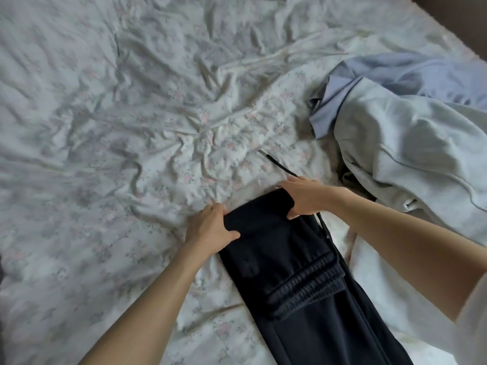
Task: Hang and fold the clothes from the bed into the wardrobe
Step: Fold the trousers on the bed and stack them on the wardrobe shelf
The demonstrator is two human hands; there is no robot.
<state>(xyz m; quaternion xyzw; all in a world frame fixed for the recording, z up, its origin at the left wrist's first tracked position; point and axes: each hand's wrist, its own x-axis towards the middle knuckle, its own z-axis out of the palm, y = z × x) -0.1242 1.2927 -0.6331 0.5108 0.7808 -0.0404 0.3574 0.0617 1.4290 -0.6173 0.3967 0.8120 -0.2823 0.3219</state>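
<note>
The black trousers (290, 264) lie part-folded on the bed (105, 127), left hand (210, 230) and right hand (305, 196) each pinching the folded edge, while 2 pale garments (411, 133) wait unfolded nearby.

- The head camera is looking steeply down from above, close over the bed (131, 114).
- It is facing forward across the rumpled sheet; both forearms are entering from the bottom edge.

bare forearms, two hands; a white sleeve (474, 325) on the right arm.
</note>
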